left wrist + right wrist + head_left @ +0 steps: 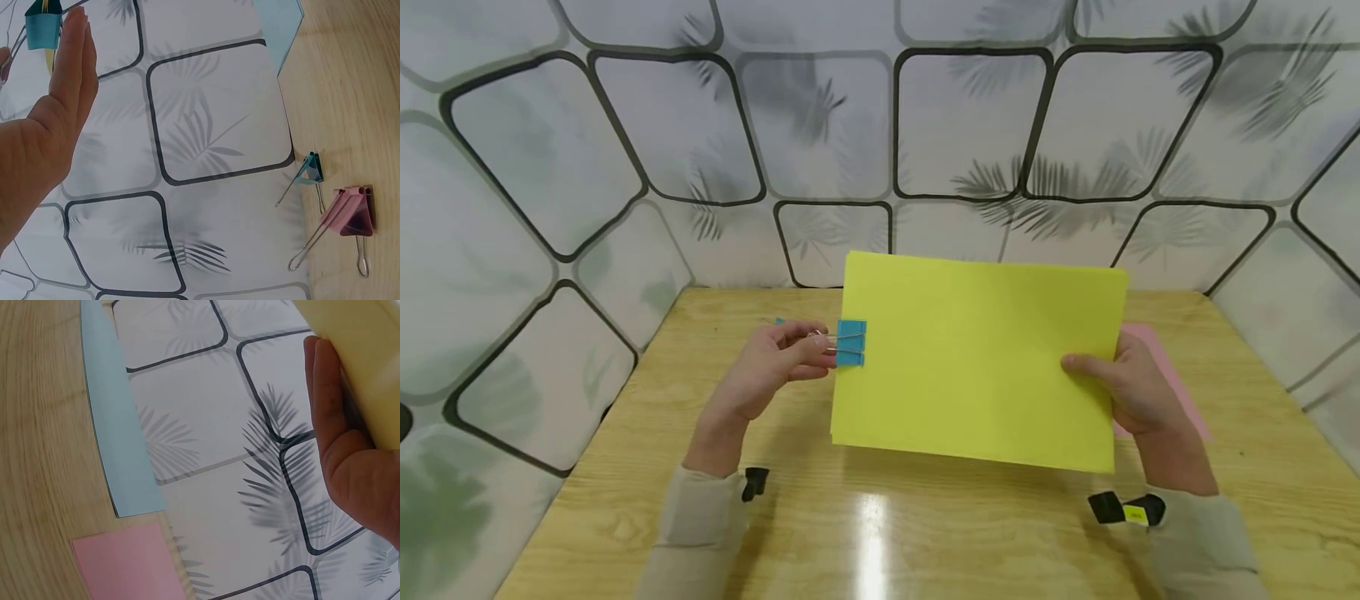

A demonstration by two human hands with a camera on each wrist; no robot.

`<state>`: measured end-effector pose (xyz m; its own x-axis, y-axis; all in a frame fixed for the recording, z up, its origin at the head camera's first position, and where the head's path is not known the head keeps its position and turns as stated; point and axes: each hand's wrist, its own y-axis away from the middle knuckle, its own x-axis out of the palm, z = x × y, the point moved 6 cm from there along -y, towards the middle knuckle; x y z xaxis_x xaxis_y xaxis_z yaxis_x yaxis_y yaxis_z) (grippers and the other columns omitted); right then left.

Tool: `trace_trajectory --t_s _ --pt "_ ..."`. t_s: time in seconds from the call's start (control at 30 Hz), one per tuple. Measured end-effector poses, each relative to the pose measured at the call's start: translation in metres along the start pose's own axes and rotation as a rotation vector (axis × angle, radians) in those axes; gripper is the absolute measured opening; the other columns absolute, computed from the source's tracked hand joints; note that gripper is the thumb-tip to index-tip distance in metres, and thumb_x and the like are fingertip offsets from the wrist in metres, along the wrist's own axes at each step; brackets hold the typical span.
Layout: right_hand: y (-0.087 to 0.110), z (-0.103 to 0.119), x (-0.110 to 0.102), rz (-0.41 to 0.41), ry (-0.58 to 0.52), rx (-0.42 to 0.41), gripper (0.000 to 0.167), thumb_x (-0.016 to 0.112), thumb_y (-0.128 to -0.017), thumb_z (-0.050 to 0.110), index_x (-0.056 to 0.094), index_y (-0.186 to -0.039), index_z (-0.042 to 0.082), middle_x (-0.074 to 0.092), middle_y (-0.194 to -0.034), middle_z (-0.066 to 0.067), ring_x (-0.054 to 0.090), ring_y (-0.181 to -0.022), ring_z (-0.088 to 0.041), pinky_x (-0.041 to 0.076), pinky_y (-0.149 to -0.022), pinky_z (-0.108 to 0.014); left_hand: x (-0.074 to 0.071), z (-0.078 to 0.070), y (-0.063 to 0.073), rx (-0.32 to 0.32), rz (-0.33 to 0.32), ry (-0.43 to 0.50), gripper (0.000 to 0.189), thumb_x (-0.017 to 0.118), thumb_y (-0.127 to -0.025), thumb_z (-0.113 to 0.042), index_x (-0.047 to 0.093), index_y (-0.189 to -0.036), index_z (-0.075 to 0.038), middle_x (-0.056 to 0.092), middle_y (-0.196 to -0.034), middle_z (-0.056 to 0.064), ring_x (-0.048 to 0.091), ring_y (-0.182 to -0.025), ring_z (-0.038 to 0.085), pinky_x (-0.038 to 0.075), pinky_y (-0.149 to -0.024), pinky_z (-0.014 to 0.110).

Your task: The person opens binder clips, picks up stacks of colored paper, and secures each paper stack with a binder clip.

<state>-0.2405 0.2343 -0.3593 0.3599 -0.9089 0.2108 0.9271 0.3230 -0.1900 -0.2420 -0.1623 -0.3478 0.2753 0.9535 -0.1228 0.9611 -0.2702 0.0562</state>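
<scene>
Clock face centred on the yellow paper, head view, unless noted.

1. Sleeves, pale, two: left sleeve [696,529] at 8 o'clock, right sleeve [1202,542] at 4. Black wrist fitting on each; the right one bears a yellow label.
2. Table [940,542], light wood grain, glossy; bright reflection at 7 o'clock.
3. Left hand [775,358], at 9 o'clock. Thumb and fingers together, pinching the wire handles of item 4.
4. Blue binder clip [851,342], at 9 o'clock, overlapping the paper's left edge above its midpoint. Whether its jaws bite the paper: cannot tell.
5. Yellow paper [970,358], at the centre, raised over the table, broad face to the viewer, lower edge sloping down towards 4 o'clock. Edge doubled at the 8 o'clock corner.
6. Right hand [1138,387], at 3 o'clock. Clamped on the paper's right edge, thumb on the front face, fingers behind.
7. Pink paper [134,565], flat on the table, partly hidden behind the right hand; 7 o'clock in the right wrist view.
8. Loose clips on the table, left wrist view: teal clip [310,170] at 3 o'clock; larger pink clip [354,215] near 4, just beside it.
9. Light blue paper [119,425], flat, 10 o'clock in the right wrist view, near the pink paper.
10. Wall [820,125], 12 o'clock, dark rounded outlines, grey leaf motifs.
</scene>
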Motion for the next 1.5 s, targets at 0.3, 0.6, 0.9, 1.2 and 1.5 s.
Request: trace_trajectory --t_s 0.3,0.6,0.9,1.2,1.5 --pt "0.005 -0.009 -0.003 0.251 0.141 0.118 0.031 0.041 -0.105 -0.002 0.058 -0.128 0.009 0.070 -0.113 -0.003 0.071 -0.098 -0.018 0.059 -0.078 -0.032 -0.003 0.008 0.004 -0.045 0.047 -0.216 0.044 0.058 -0.101 -0.028 0.053 -0.129 0.006 0.059 -0.123 0.019 0.059 -0.110 0.033 0.053 -0.096 0.043" --pt "0.009 -0.018 -0.013 0.293 0.357 0.243 0.026 0.045 -0.106 0.009 0.055 -0.127 -0.002 0.072 -0.109 -0.001 0.072 -0.095 -0.020 0.059 -0.078 -0.035 -0.004 0.015 0.007 -0.028 0.129 -0.424 0.049 0.057 -0.101 -0.035 0.054 -0.135 0.001 0.059 -0.129 0.016 0.058 -0.111 0.031 0.048 -0.095 0.045" --pt "0.012 -0.019 -0.012 0.293 0.432 0.298 0.041 0.048 -0.106 0.012 0.044 -0.133 -0.018 0.072 -0.110 -0.003 0.072 -0.095 -0.024 0.060 -0.077 -0.041 -0.004 0.022 0.005 -0.052 0.144 -0.489 0.044 0.059 -0.100 -0.035 0.058 -0.131 -0.003 0.061 -0.128 0.011 0.059 -0.109 0.026 0.050 -0.094 0.044" --pt "0.011 -0.022 -0.013 0.318 0.518 0.310 0.039 0.051 -0.105 0.013 0.050 -0.127 -0.019 0.074 -0.106 -0.010 0.073 -0.090 -0.024 0.060 -0.074 -0.039 -0.003 0.025 0.005 -0.044 0.167 -0.517 0.039 0.060 -0.100 -0.032 0.062 -0.124 -0.001 0.065 -0.115 0.010 0.060 -0.104 0.033 0.051 -0.088 0.041" --pt "0.012 -0.024 -0.014 0.311 0.563 0.323 0.037 0.051 -0.105 0.015 0.050 -0.123 -0.016 0.072 -0.100 -0.017 0.072 -0.081 -0.026 0.059 -0.069 -0.044 -0.003 0.028 0.005 -0.070 0.168 -0.546 0.040 0.060 -0.100 -0.035 0.063 -0.122 -0.002 0.065 -0.115 0.010 0.060 -0.104 0.032 0.051 -0.087 0.040"
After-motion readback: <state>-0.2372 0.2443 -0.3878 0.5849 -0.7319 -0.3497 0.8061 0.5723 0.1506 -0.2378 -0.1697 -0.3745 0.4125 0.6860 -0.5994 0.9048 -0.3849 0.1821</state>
